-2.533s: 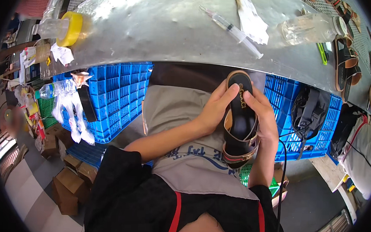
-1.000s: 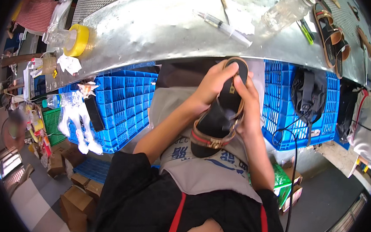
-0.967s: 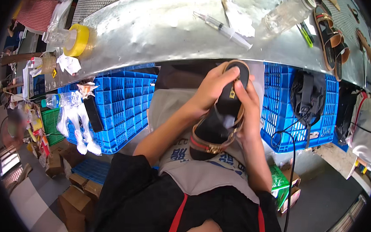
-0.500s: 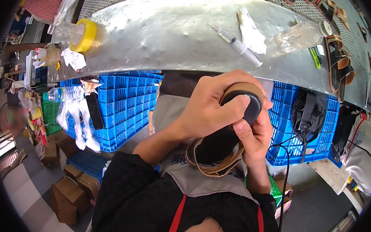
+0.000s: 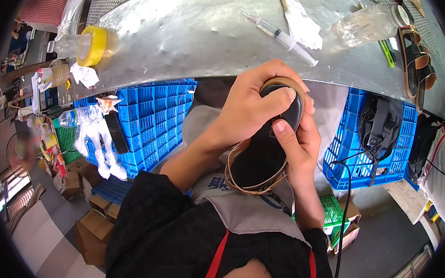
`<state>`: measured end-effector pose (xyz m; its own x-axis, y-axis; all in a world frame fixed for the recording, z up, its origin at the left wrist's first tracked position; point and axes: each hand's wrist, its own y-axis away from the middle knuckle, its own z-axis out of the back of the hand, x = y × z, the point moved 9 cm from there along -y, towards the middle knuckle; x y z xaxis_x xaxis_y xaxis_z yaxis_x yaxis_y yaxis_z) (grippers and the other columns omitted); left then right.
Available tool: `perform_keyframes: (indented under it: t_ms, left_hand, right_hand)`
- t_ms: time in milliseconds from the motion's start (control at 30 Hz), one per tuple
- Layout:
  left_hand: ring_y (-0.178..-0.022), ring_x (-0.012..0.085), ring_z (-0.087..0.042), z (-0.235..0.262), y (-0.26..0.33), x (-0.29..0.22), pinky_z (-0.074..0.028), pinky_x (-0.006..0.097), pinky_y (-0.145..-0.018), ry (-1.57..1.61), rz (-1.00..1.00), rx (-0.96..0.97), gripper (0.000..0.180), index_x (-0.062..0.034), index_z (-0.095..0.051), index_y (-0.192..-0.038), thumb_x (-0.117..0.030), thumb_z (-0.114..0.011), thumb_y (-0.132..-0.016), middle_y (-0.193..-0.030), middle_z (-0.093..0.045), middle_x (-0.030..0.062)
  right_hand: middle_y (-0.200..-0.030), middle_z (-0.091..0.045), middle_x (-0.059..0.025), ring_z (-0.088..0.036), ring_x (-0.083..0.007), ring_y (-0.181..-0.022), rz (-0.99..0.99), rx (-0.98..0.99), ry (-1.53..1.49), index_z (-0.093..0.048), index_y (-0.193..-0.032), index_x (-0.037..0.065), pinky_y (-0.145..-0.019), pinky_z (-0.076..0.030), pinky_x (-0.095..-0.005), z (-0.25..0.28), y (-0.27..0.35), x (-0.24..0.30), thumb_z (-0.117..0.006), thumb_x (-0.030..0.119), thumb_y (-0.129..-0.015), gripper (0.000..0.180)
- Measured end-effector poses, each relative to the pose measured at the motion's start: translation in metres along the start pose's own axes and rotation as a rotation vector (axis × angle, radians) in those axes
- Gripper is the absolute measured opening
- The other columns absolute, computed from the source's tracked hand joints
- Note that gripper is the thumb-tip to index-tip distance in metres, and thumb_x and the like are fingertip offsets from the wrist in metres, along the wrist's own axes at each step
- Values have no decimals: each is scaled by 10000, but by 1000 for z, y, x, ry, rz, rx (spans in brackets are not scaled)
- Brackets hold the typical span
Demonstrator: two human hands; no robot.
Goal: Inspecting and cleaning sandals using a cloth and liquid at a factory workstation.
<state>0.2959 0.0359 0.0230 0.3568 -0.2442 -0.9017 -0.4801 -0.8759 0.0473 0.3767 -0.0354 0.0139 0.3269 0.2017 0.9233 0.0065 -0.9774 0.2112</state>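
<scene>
A black sandal (image 5: pixel 255 164) with a tan sole edge and straps lies between my two hands, just in front of the bench. Its heel end points away from me, and the strapped end is close to my apron. My left hand (image 5: pixel 258 103) wraps round the far end, its thumb pressed on the insole. From the right side my right hand (image 5: pixel 301 144) grips the sandal, its thumb also on the insole and its fingers beneath, mostly hidden.
On the metal bench (image 5: pixel 188 35) lie a syringe (image 5: pixel 282 38), a crumpled white cloth (image 5: pixel 301 21), a clear bottle (image 5: pixel 369 26), a green cutter (image 5: pixel 387 53), a yellow tape roll (image 5: pixel 93 46) and a pair of sandals (image 5: pixel 415 69). Blue crates (image 5: pixel 150 119) stand below; a black cable (image 5: pixel 348 208) hangs right.
The sandal has tipped so more of its insole faces me. Both hands have shifted slightly, thumbs still pressing on it. The view has moved a little.
</scene>
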Motion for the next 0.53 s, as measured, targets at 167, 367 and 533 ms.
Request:
perform_keyframes:
  t_ms: [167, 367, 533]
  left_hand:
    - [-787, 215, -688, 18, -10, -17, -562, 341, -758, 215, 34, -110, 215, 36, -605, -986, -156, -527, -931, -870, -696, 197]
    - [-818, 263, -678, 114, -56, -34, -591, 363, -764, 77, -17, -574, 371, 15, -590, -1074, -328, -501, -962, -941, -674, 145]
    - [-749, 290, -679, 153, -82, -33, -603, 428, -674, -126, -169, -555, 338, 39, -599, -1037, -285, -542, -958, -876, -659, 180]
  right_hand:
    - [-1319, -542, -134, -518, -199, -1214, -150, 193, -172, -394, -1444, -39, -994, -422, -308, 25, 10, -44, -512, 344, -1019, 584]
    - [-1438, -421, -261, -563, -407, -1210, -305, 366, -471, -103, -1552, 52, -815, -578, -493, 2, 11, -42, -668, 338, -850, 945]
    - [-1475, -362, -317, -580, -519, -1161, -261, 388, -553, -23, -1580, 179, -756, -589, -573, -5, -7, -34, -685, 157, -757, 1057]
